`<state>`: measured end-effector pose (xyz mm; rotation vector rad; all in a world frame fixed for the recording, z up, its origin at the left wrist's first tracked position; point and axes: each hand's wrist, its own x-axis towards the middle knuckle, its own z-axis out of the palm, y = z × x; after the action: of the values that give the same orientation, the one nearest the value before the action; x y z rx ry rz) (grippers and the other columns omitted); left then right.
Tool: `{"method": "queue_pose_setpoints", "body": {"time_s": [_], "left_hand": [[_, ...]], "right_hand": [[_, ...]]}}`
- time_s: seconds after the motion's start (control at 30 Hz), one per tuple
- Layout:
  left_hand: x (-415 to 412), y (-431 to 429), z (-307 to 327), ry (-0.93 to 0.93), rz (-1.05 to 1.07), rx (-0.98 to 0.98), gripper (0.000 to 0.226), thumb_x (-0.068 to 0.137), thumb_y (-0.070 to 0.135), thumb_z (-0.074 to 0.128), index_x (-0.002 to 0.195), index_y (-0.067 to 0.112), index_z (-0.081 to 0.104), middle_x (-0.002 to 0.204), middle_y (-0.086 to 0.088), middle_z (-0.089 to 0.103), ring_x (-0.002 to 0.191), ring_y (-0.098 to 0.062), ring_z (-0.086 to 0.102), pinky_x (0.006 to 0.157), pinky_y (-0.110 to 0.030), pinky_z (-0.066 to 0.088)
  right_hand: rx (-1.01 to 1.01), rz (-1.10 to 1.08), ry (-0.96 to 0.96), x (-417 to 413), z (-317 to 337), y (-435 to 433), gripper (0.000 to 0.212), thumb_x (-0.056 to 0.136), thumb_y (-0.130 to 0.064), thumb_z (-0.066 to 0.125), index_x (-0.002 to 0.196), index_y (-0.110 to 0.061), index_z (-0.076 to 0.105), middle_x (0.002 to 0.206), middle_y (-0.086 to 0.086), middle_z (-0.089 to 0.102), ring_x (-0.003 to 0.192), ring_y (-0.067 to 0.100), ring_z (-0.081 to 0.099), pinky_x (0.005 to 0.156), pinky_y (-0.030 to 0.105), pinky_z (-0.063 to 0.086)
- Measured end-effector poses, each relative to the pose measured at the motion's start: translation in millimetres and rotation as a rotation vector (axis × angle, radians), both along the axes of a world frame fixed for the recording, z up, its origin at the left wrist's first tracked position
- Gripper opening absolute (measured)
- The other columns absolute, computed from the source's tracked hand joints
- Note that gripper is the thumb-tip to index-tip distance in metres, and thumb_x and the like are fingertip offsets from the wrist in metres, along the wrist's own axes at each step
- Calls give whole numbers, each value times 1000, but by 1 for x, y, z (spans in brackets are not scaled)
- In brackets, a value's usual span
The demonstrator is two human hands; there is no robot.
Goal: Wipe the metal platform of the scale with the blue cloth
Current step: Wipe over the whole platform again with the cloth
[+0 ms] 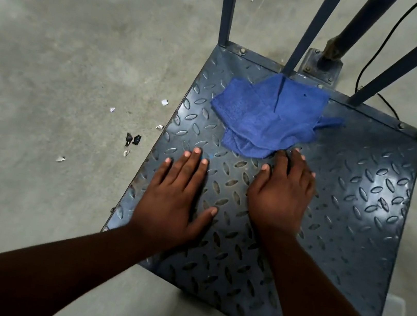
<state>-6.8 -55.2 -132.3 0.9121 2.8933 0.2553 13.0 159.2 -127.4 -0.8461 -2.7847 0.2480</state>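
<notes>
the crumpled blue cloth [270,115] lies on the dark blue-grey diamond-plate metal platform of the scale [357,207], toward its 12 o'clock edge, just below the blue metal posts [228,9]. the left hand [177,194] rests flat on the plate at 7 o'clock from the cloth, fingers straight and spread, holding nothing. the right hand [280,195] lies palm down at 6 o'clock from the cloth, fingers stretched out, their tips touching its near edge without gripping it. white and black scraps [133,139] dot the grey concrete floor [55,53] at the platform's 9 o'clock.
</notes>
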Motion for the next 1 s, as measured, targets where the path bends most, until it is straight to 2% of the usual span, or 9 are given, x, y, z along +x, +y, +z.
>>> {"method": "queue_pose_setpoints", "body": {"time_s": [0.37,0.5,0.57,0.63,0.7,0.77,0.83,0.93,1.0], "left_hand": [[1,0,8,-46,50,-26,97,98,78,39,173,22,14,181,-12,1,168,-27,1,135,-52,3],[-1,-2,9,-66,51,-33,97,99,80,33,173,22,9,181,-12,-1,167,-26,-3,135,-52,1],[-1,-3,8,-73,51,-30,97,99,80,32,173,22,8,181,-11,-1,167,-27,-3,135,-53,1],[0,-3,8,-65,51,-37,97,99,80,31,173,21,8,181,-12,0,167,-27,-1,135,-53,3],[0,-3,7,-62,48,-34,97,99,79,33,173,20,10,181,-13,2,167,-28,1,134,-54,4],[0,-3,7,-56,50,-28,97,99,78,35,173,20,12,181,-13,4,167,-29,3,134,-54,4],[1,-2,8,-42,52,-17,95,98,75,38,173,19,17,180,-14,9,167,-29,7,134,-54,6],[0,-3,8,-35,50,-2,86,102,65,38,171,16,23,179,-16,15,166,-31,12,134,-53,6],[-1,-4,8,-52,34,-10,83,103,59,33,172,16,20,179,-15,10,167,-31,9,135,-52,3]], "right_hand": [[-63,21,26,2,-4,3,46,97,-32,50,138,-13,57,150,17,50,136,37,46,120,51,30],[-152,35,144,-8,12,14,29,92,-29,55,109,-8,65,122,20,62,116,37,55,99,44,46],[-158,48,227,-19,26,17,26,93,-28,56,101,-5,66,112,21,63,109,35,57,93,37,41],[-108,151,281,-38,44,20,27,92,-30,58,102,-6,66,113,18,63,109,33,58,93,35,38],[-83,282,186,-62,50,23,38,92,-36,57,115,-7,67,123,17,62,118,33,57,100,37,39],[-132,339,-38,-82,43,25,61,91,-52,48,132,-11,63,138,18,57,132,36,51,111,42,37],[-193,351,-202,-85,32,25,73,88,-64,35,133,-14,63,139,19,57,130,38,52,112,46,39],[-174,483,-145,-61,25,25,42,97,-49,50,104,-12,69,112,19,63,105,40,60,93,46,46],[-235,621,-192,-24,33,25,35,100,-45,50,83,-17,61,90,12,58,87,32,58,80,43,44]]}}
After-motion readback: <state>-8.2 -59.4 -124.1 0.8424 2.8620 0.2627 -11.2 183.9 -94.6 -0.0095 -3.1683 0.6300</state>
